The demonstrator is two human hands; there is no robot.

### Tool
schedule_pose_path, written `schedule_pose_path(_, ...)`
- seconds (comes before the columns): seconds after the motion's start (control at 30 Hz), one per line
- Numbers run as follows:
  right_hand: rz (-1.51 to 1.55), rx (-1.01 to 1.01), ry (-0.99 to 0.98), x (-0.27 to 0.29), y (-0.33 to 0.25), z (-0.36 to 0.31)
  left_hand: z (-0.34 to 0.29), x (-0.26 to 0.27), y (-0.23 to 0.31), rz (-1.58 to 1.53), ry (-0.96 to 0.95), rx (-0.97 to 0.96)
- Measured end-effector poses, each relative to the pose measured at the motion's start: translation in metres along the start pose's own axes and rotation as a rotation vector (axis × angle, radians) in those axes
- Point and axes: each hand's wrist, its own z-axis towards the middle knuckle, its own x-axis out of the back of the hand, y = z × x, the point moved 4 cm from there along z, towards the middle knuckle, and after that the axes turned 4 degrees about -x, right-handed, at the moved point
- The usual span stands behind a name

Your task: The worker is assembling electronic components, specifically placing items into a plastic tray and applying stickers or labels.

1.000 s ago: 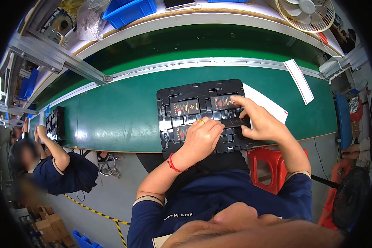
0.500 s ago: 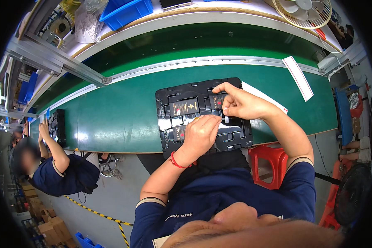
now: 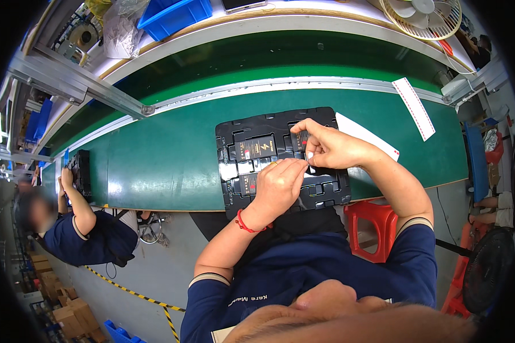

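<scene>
A black moulded plastic tray [image 3: 226, 137] lies before me, with flat black rectangular battery packs [image 3: 262, 147] in its pockets. My left hand [image 3: 277, 186] is closed over the tray's middle, fingertips pinched. Against those fingertips, my right hand [image 3: 333, 147] pinches with thumb and fingers, its index finger bent over another battery pack [image 3: 298, 140]. What is between the fingertips is too small and covered to make out. Left of my left hand, a further battery pack [image 3: 248, 183] is partly visible.
White strips with red marks lie right of the tray, one near my right hand [image 3: 366, 136] and one farther off [image 3: 413, 108]. The green worktop [image 3: 154, 160] runs left to a co-worker [image 3: 91, 237] at another black tray [image 3: 81, 174]. A red stool [image 3: 372, 231] stands below the edge.
My right hand has shifted slightly left, its fingertips now meeting my left fingertips. The small white piece seen beneath them is now mostly hidden. The co-worker's hands have lowered toward their tray.
</scene>
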Motion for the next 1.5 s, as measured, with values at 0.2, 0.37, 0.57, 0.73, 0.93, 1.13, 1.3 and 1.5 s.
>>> schedule_pose_path(0.2, -0.125, -0.057, 0.082, 0.000, -0.015, -0.010, -0.001, 0.001, -0.001, 0.011, -0.001, -0.004)
schedule_pose_path(0.37, -0.529, 0.368, 0.396, 0.008, -0.036, -0.030, 0.000, 0.001, 0.000, 0.022, -0.006, -0.028)
schedule_pose_path(0.57, -0.893, 0.363, 0.439, -0.018, -0.038, -0.032, 0.000, 0.002, -0.001, 0.042, 0.010, -0.029)
schedule_pose_path(0.73, -0.960, 0.462, 0.529, -0.029, -0.038, -0.031, -0.001, 0.001, 0.000, 0.043, 0.030, -0.043)
schedule_pose_path(0.93, -0.982, 0.386, 0.530, -0.041, -0.023, -0.042, -0.008, 0.000, 0.004, 0.018, 0.032, -0.040)
schedule_pose_path(1.13, -0.515, 0.287, 0.789, -0.017, -0.005, -0.092, -0.030, -0.007, 0.011, 0.083, -0.132, -0.007)
schedule_pose_path(1.3, -0.304, 0.120, 0.950, -0.020, 0.042, -0.094, -0.035, 0.015, 0.014, 0.101, -0.094, 0.013)
schedule_pose_path(1.5, -0.192, -0.019, 1.018, -0.032, 0.072, -0.082, -0.072, 0.082, -0.054, 0.456, 0.103, 0.440)
